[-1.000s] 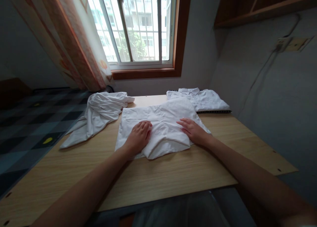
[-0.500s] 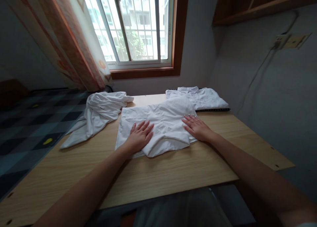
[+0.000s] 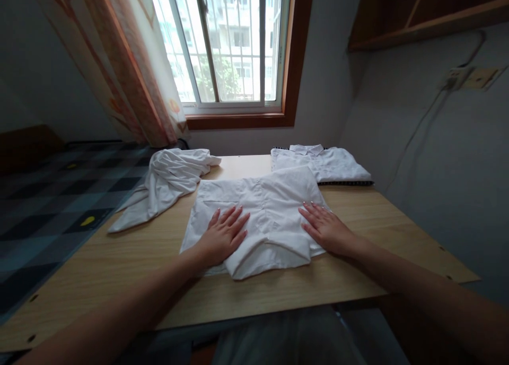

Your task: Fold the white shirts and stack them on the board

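Note:
A white shirt [image 3: 258,211], partly folded, lies on the wooden table [image 3: 350,285] in front of me, its lower part bunched toward the near edge. My left hand [image 3: 225,235] rests flat on its left side with the fingers spread. On its right side my right hand [image 3: 324,227] lies palm down, fingers stretched out. Neither hand grips the cloth. Behind it to the right is a folded white shirt [image 3: 334,163] with its collar showing, on something dark-edged. A crumpled white garment [image 3: 170,174] sits at the far left of the table.
A bed with a checked cover [image 3: 107,179] adjoins the table on the left. A curtain [image 3: 131,62] hangs beside the barred window [image 3: 234,52]. On the right wall are a socket [image 3: 457,78] with a cord and a wooden shelf [image 3: 397,36].
Both hands have drawn the shirt a little toward me, so its near edge lies closer to the table's front. The view has shifted slightly. The other two garments stay put.

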`<move>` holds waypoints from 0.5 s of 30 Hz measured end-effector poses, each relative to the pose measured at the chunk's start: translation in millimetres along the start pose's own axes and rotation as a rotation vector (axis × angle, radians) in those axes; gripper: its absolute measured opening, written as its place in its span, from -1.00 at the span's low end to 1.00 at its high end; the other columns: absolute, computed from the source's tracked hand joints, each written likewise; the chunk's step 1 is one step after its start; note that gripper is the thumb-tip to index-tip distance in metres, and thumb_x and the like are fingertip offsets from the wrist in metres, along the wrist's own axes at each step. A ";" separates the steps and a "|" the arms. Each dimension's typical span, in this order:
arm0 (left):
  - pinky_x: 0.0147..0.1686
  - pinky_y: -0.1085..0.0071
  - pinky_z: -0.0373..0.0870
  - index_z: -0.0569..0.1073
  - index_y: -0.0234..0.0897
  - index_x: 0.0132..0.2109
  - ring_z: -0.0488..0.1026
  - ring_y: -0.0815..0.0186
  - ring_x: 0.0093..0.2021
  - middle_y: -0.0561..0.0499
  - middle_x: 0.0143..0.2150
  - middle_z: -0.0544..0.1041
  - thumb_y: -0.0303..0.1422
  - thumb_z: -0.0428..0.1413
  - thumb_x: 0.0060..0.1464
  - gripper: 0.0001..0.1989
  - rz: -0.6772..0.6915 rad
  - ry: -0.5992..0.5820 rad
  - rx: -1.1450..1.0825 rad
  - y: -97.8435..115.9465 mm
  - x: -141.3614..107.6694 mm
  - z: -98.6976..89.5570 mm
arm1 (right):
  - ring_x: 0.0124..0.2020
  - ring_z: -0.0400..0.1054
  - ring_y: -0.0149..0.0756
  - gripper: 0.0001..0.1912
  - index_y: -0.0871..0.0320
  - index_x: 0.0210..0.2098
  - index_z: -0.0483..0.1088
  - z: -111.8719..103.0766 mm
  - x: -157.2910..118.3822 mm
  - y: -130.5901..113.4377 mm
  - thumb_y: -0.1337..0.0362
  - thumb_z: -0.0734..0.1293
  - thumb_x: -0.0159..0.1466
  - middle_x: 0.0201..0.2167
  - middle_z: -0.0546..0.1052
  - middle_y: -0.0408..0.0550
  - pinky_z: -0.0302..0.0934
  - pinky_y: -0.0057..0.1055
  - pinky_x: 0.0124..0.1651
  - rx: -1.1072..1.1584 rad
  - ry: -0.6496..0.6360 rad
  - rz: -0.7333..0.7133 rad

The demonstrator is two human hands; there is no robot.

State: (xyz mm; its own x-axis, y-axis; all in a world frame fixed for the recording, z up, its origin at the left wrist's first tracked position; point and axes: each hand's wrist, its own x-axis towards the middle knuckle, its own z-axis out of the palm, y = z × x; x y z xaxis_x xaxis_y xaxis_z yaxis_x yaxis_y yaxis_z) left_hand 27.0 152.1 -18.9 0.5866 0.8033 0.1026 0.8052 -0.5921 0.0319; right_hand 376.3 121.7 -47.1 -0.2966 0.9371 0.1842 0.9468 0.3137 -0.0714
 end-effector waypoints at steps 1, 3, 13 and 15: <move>0.40 -0.09 -0.18 0.19 -0.08 0.41 -0.01 0.09 0.47 -0.08 0.46 0.12 -0.09 -0.22 0.38 -0.45 0.012 0.008 -0.006 1.5 -8.5 -0.1 | 0.42 0.04 -0.06 -0.42 0.10 0.37 0.21 -1.8 -8.3 -3.8 0.03 0.06 0.45 0.41 0.17 0.06 0.01 -0.03 0.38 0.002 0.004 -0.004; 0.39 -0.09 -0.13 0.19 -0.08 0.41 0.01 0.07 0.46 -0.08 0.46 0.14 -0.10 -0.20 0.38 -0.46 0.040 0.016 -0.014 3.9 -22.6 -2.7 | 0.40 0.08 -0.04 -0.42 0.09 0.36 0.23 -8.9 -21.3 -9.7 0.03 0.07 0.44 0.40 0.20 0.06 0.06 -0.03 0.35 -0.004 -0.002 -0.013; 0.23 0.12 0.25 0.45 -0.27 0.20 0.38 0.09 0.22 -0.16 0.21 0.49 -0.30 -0.10 0.34 -0.59 0.158 0.130 0.039 16.8 41.6 -32.8 | 0.36 0.13 -0.02 -0.57 0.12 0.21 0.40 -66.0 62.5 -40.8 0.22 0.17 0.41 0.31 0.34 0.12 -0.04 0.02 0.37 -0.061 -0.007 -0.194; 0.33 0.06 0.10 0.39 -0.24 0.26 0.28 0.07 0.31 -0.14 0.31 0.40 -0.23 -0.10 0.35 -0.55 0.219 0.120 0.039 16.3 60.2 -21.5 | 0.44 -0.04 -0.07 -0.50 0.10 0.32 0.27 -55.8 89.9 -49.0 0.24 0.16 0.42 0.40 0.20 0.07 -0.21 0.04 0.43 -0.053 -0.034 -0.218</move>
State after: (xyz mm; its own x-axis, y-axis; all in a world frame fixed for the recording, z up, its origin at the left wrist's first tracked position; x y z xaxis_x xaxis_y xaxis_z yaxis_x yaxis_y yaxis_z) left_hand 73.6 189.4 9.2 0.7349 0.6414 0.2204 0.6642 -0.7464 -0.0424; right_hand 310.2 182.1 27.7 -0.4984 0.8527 0.1563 0.8647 0.5020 0.0184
